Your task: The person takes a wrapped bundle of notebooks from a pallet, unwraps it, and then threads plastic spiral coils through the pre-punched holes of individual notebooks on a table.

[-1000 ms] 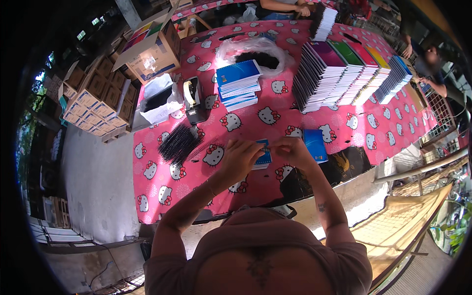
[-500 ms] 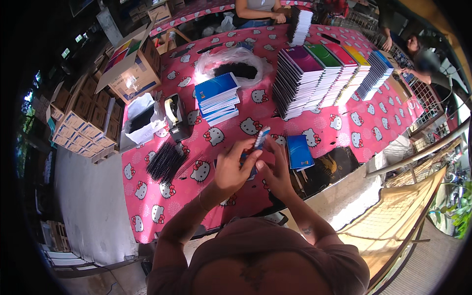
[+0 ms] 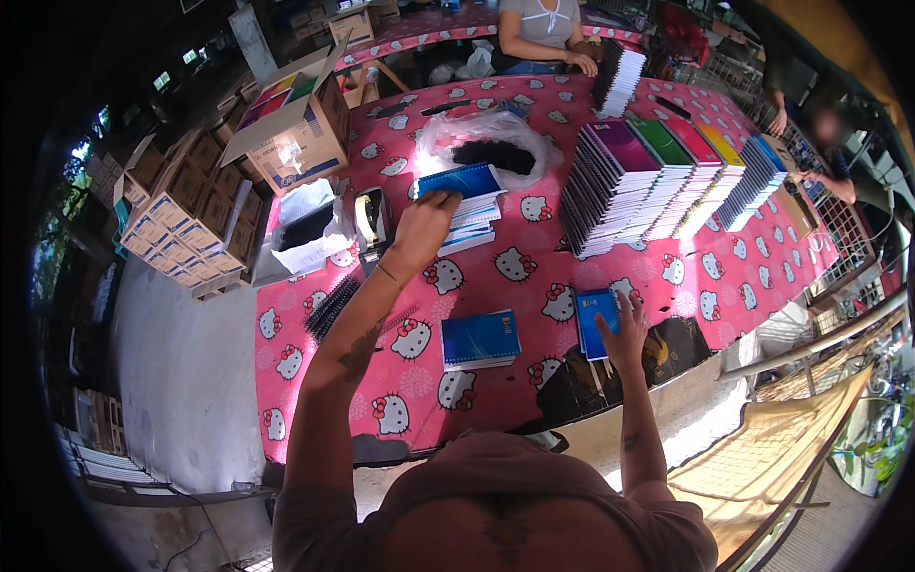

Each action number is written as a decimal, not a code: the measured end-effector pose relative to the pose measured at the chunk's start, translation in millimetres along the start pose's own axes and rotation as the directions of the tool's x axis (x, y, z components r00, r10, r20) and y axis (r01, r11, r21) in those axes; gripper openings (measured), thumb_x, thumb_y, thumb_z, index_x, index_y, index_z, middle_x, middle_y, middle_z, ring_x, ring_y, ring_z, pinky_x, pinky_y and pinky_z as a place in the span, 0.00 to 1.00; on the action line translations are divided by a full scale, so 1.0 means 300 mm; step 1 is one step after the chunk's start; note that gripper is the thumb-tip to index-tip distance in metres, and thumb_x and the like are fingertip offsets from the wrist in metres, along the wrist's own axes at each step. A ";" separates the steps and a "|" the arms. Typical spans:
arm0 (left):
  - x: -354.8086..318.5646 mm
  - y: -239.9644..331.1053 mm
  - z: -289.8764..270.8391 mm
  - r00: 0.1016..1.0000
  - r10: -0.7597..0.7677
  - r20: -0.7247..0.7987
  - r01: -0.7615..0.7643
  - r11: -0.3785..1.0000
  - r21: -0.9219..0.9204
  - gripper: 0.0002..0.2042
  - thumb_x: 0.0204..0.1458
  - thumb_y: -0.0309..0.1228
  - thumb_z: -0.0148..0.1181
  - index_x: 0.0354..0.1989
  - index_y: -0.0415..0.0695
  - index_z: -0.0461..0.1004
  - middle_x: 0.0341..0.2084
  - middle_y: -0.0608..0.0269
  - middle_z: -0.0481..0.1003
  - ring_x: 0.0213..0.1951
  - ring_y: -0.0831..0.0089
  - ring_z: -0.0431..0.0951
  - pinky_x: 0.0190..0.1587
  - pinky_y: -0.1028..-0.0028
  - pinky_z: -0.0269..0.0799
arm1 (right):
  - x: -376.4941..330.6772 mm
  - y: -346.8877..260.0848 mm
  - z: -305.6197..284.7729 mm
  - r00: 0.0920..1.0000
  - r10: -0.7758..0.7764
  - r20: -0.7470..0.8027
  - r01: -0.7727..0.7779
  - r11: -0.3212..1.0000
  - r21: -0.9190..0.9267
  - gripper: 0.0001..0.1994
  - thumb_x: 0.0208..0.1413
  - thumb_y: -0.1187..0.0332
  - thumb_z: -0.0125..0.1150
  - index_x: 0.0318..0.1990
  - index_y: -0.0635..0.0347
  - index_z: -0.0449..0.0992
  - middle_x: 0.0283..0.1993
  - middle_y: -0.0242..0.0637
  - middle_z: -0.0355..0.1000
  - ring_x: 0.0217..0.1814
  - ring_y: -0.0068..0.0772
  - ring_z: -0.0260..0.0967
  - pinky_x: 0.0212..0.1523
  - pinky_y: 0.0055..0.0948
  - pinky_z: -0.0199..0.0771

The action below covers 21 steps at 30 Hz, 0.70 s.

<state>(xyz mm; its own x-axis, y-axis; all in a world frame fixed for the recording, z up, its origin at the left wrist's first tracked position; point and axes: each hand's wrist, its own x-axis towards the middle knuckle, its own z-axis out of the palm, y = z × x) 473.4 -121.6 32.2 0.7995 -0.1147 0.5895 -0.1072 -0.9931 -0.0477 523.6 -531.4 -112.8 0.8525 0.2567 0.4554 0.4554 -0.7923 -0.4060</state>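
While reaching far forward over the pink patterned surface, left hand observed on the near edge of a stack of blue notebooks, fingers curled over the top cover; whether the grip has clenched on that cover or merely rests there cannot be told. Right hand noted at the near right edge of the surface, fingers spread flat and released on a single blue notebook, pressing rather than grasping. Between the two hands, lying flat and untouched, a second small pile of blue notebooks. Just left of the far stack, a tape dispenser, and beside it an open box lined with white plastic. Nearer the left edge, a bundle of black spiral bindings. Beyond the far stack, a clear plastic bag with dark contents. To the right, a long fanned row of notebooks with purple, green, red and blue covers. Left of the surface, an open cardboard carton and stacked smaller cartons. Another person seated at the far side, hand on a further notebook stack.
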 end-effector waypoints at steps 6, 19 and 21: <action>-0.055 0.282 -0.131 0.742 -0.670 -0.024 0.239 0.298 -0.924 0.07 0.61 0.25 0.57 0.45 0.38 0.75 0.27 0.67 0.76 0.32 0.78 0.78 0.39 0.76 0.74 | 0.052 -0.473 -0.064 0.915 0.031 0.403 -0.404 0.010 0.915 0.22 0.59 0.69 0.64 0.60 0.58 0.67 0.59 0.40 0.66 0.60 0.36 0.66 0.56 0.36 0.70; -0.521 0.422 -0.091 0.934 -0.330 0.135 0.336 0.689 -0.642 0.29 0.49 0.15 0.51 0.63 0.42 0.62 0.62 0.45 0.60 0.64 0.44 0.62 0.64 0.57 0.61 | 0.005 -0.462 0.000 0.860 -0.435 0.267 0.009 0.535 0.845 0.17 0.54 0.82 0.60 0.51 0.60 0.70 0.46 0.39 0.74 0.47 0.29 0.73 0.49 0.29 0.72; -0.525 0.439 -0.080 0.907 -0.393 0.150 0.388 0.645 -0.659 0.28 0.50 0.15 0.50 0.63 0.43 0.62 0.61 0.44 0.61 0.64 0.44 0.62 0.64 0.57 0.61 | -0.015 -0.483 0.051 0.923 -0.307 0.231 -0.123 0.334 0.935 0.18 0.53 0.82 0.60 0.52 0.60 0.68 0.45 0.38 0.75 0.50 0.32 0.73 0.52 0.32 0.71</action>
<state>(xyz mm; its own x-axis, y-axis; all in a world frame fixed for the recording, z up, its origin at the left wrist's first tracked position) 319.2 -233.8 -47.5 0.8562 0.2823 0.4327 -0.1481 -0.6682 0.7291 457.9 -409.4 -68.0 0.7068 0.6079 0.3618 0.2867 0.2213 -0.9321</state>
